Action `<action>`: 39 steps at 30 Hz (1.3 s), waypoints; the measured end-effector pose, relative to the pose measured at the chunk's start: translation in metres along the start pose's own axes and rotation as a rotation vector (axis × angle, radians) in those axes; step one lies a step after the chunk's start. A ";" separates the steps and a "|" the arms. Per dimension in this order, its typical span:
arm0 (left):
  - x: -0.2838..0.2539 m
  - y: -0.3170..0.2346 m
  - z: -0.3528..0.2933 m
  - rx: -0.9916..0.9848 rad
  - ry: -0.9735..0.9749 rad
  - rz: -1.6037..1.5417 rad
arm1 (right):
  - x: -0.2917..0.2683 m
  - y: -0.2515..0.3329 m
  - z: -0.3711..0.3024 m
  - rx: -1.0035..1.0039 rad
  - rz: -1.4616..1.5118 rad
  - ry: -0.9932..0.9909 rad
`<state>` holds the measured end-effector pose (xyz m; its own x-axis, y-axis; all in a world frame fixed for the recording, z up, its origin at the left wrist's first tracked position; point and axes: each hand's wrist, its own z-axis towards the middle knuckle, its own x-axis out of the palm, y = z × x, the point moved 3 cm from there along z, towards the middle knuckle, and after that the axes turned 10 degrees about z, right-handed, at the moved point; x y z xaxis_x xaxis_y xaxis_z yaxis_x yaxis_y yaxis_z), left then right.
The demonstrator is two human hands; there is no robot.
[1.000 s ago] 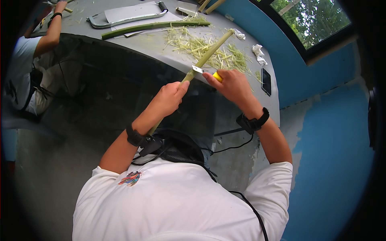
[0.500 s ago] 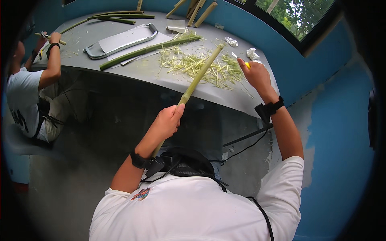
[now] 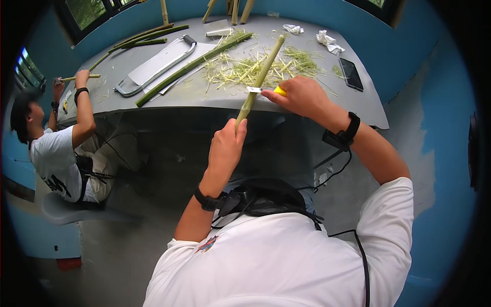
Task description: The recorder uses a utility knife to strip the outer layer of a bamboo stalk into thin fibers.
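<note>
The left hand (image 3: 226, 146) has its fingers around a green stick (image 3: 268, 64), which extends ahead of them. The right hand (image 3: 304, 100) grips a yellow knife (image 3: 280, 91), blade at the stick. Beyond its fingers lie shavings (image 3: 230, 72); to their right, a phone (image 3: 351, 74).

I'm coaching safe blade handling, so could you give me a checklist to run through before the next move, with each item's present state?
1. Bamboo stick gripped: ok; the left hand is wrapped around it.
2. Holding fingers apart from the blade: ok; a gap shows between them.
3. Yellow-handled knife held: ok, in the right hand.
4. Blade locked: cannot tell; that part is hidden.
5. Tabletop free of shavings: not ok; many lie scattered there.
6. Smartphone apart from the blade: ok.
</note>
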<state>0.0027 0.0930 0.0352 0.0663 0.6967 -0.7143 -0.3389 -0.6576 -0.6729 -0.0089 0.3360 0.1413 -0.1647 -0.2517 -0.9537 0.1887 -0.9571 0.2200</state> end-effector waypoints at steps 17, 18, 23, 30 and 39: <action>0.003 -0.006 -0.005 0.037 -0.051 0.146 | -0.037 -0.063 0.052 0.065 -0.014 -0.336; 0.005 -0.007 -0.006 0.038 -0.044 0.136 | -0.032 -0.059 0.043 0.052 0.019 -0.306; 0.003 -0.007 -0.003 0.010 0.007 0.038 | -0.003 -0.015 0.004 -0.094 0.101 -0.137; 0.014 0.010 0.006 -0.045 0.118 -0.177 | 0.012 -0.006 -0.014 -0.184 0.043 -0.156; 0.012 -0.001 0.008 -0.329 0.405 -0.621 | 0.014 -0.003 -0.019 -0.198 0.018 -0.122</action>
<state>-0.0034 0.1040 0.0292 0.5078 0.8457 -0.1639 0.1609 -0.2800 -0.9464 0.0066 0.3380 0.1233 -0.2732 -0.2953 -0.9155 0.3773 -0.9084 0.1804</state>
